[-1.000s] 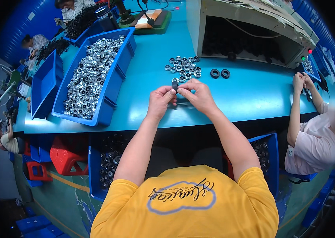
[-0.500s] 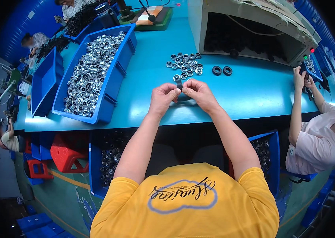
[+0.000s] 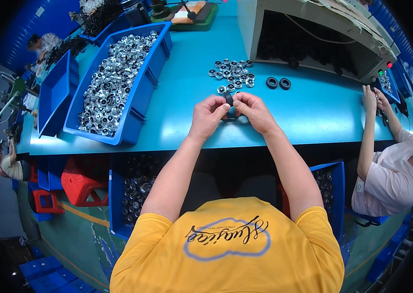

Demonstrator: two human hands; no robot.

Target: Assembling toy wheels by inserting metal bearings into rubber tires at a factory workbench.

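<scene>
My left hand [image 3: 208, 116] and my right hand [image 3: 255, 112] meet above the table near its front edge. Pinched between the thumbs and fingers of both is a black ring [image 3: 229, 99], seen nearly edge-on and partly covered by my fingertips. Right at its far left side shows a small shiny wheel hub [image 3: 222, 90]; I cannot tell whether it touches the ring. Just beyond my hands lies a loose group of silver-and-black wheel hubs [image 3: 233, 72]. Two thick black rings [image 3: 278, 83] rest side by side to the right of that group.
A long blue bin [image 3: 145, 97] full of shiny hubs stands at left, beside another blue bin [image 3: 60, 93]. At the back right is an open-fronted box [image 3: 250, 29] with dark parts inside. Bins of wheels flank me under the table. A co-worker [image 3: 387, 176] sits at right.
The view has shifted slightly, so most table items sit a little right and higher or lower. Both hands keep hold of the black ring, which has turned slightly between my fingers.
</scene>
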